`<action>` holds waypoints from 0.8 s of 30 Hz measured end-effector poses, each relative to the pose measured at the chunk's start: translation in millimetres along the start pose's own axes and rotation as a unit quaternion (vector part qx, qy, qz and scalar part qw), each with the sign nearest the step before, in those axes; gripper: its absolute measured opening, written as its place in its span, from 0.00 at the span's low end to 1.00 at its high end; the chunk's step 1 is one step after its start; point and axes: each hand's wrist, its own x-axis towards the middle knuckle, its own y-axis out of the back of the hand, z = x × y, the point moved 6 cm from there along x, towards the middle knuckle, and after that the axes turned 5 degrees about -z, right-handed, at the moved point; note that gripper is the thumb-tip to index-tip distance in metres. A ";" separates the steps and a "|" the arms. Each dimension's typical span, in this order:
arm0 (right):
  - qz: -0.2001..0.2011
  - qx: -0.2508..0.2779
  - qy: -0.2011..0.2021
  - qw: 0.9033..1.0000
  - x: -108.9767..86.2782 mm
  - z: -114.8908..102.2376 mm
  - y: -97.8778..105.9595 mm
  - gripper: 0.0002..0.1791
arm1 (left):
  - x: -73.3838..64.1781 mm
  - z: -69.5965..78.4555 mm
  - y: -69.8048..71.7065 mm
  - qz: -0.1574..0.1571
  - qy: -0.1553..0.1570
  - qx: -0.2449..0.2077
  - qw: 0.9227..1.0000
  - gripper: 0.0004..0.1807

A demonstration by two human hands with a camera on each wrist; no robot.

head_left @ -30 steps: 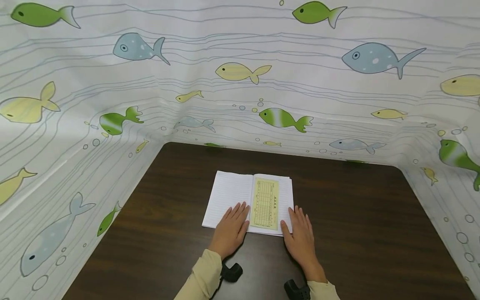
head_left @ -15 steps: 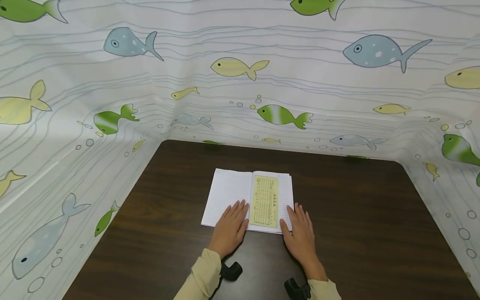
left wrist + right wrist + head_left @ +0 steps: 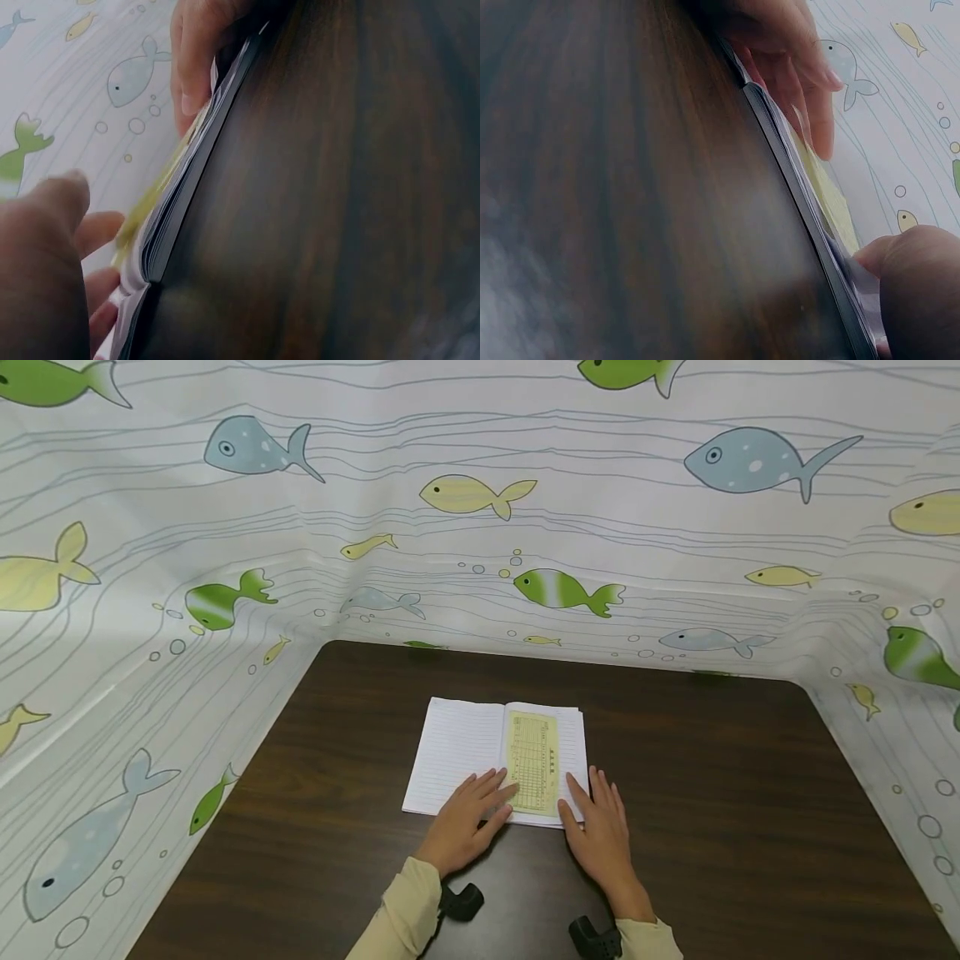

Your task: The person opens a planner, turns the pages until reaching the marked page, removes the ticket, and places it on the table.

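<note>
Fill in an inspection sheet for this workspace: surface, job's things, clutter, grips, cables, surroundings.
Surface: dark wood-grain table, with a pale sheen between the wrists.
Job's things: open lined notebook; yellow printed slip lying on its right page.
Clutter: nothing seen.
Grips: left grip, fingers reaching over the slip's near left corner, contact unclear; right grip rests at the notebook's right edge.
Cables: nothing certain seen; black devices sit at both wrists.
Surroundings: white fish-print sheet along the table's far and side edges.
</note>
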 end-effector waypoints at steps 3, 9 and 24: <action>-0.002 0.000 0.000 1.000 -0.2 0.1 0.3 0.27 | 0.0 1.0 -2.3 -0.011 -0.007 -0.013 1.000 0.26; -0.006 -0.001 0.005 1.000 -0.5 0.4 0.1 0.27 | 0.5 4.5 -3.7 -0.015 -0.033 -0.003 0.999 0.27; -0.033 -0.015 0.002 0.999 -1.4 2.0 -2.3 0.38 | 0.6 6.9 -8.3 -0.016 -0.023 0.007 1.000 0.35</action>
